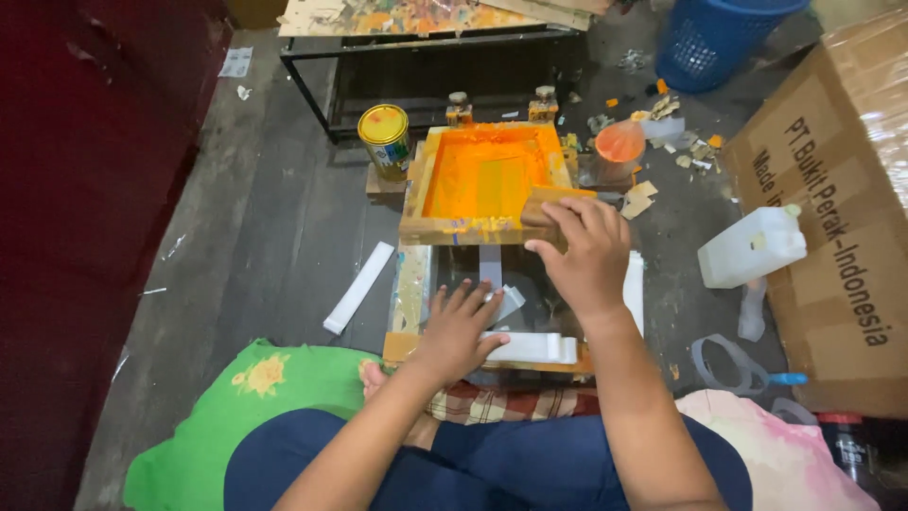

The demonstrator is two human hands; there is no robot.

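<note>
Orange ink coats the mesh of the wooden screen frame point(482, 180), which is tipped up at its near edge, so we cannot see what lies beneath its far half. Our right hand point(584, 254) has its fingers closed around a wooden squeegee point(549, 205) at the frame's near right corner; most of the tool is hidden under that hand. Our left hand point(459, 326) lies flat with fingers spread, holding nothing, pressed on the dark printing board point(416, 284) just beside a white strip point(534, 347) whose middle it partly covers. Our knees are cut off by the lower edge. On the floor, a yellow-lidded paint can point(385, 140) stands just left of the frame and an orange cup point(619, 147) just right, leaving little room there. A white jug point(752, 248) and a cardboard box point(832, 208) crowd the right; the bare planks to the left, past a loose white bar point(359, 287), stay open.
</note>
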